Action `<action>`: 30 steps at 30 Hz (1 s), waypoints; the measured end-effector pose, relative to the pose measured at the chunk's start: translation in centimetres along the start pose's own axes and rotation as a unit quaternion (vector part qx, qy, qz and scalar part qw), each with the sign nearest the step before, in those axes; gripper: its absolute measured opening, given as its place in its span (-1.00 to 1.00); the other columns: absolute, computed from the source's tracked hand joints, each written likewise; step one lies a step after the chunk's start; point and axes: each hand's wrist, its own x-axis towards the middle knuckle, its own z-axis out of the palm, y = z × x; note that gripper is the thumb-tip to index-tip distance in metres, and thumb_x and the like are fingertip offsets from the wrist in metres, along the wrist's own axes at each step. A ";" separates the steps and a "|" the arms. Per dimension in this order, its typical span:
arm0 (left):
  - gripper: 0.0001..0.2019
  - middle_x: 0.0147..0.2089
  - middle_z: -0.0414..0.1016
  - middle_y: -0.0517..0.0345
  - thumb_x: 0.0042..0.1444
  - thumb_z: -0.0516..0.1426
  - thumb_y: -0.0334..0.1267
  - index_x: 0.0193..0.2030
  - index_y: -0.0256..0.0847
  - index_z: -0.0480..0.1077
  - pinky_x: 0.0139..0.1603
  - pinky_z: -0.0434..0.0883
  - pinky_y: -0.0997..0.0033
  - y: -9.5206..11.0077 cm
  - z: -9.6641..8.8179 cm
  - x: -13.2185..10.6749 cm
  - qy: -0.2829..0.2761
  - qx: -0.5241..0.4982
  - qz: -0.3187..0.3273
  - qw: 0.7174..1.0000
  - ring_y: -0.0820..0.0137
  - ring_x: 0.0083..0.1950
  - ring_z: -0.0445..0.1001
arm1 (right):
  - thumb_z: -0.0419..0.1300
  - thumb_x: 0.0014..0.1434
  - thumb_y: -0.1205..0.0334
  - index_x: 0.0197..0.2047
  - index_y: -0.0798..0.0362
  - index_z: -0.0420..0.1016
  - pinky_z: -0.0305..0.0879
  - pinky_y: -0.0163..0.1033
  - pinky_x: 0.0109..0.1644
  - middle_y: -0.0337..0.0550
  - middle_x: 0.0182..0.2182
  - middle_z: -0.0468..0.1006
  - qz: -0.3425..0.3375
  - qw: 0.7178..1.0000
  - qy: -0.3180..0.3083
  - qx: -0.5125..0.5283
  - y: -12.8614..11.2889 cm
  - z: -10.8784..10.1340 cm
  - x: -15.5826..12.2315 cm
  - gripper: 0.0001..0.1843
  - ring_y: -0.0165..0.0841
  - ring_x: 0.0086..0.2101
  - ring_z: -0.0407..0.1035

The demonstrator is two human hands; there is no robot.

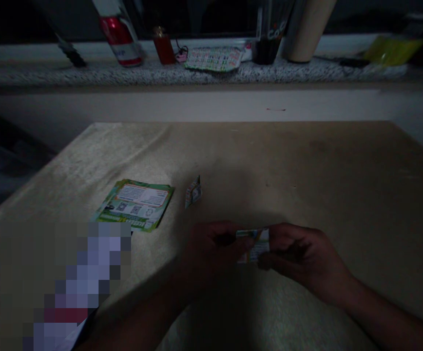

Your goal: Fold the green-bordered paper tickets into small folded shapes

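Observation:
A small folded paper leaflet (261, 247), printed in white, green and orange, is held up between my two hands over the table. My left hand (211, 251) pinches its left part, thumb across the front. At its right edge, the fingers and thumb of my right hand (306, 261) close on the paper. Beyond my left hand, a small folded paper piece (194, 191) stands on the tabletop. Further left lies a stack of green-and-white printed leaflets (142, 197), their edges slightly fanned.
The beige table (324, 170) reaches a wall under a speckled sill (153, 73). On the sill stand a red-and-white bottle (120, 41), a red jar (164, 48), a dark cup (268, 46), a beige cylinder (308, 31) and a yellow item (390, 48). A pixelated patch covers the lower left.

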 end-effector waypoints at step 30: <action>-0.77 -0.33 0.69 0.03 0.13 0.31 -0.11 -0.27 -0.25 0.65 -0.31 0.50 0.47 -0.6 -0.5 -0.1 -0.085 0.041 0.015 0.995 0.37 -0.35 0.62 | 0.40 0.15 0.26 -0.35 0.06 0.69 0.53 -0.42 -0.48 -0.17 -0.54 0.69 -0.053 0.998 0.036 0.026 0.1 -0.2 0.1 -0.93 -0.40 -0.54 0.58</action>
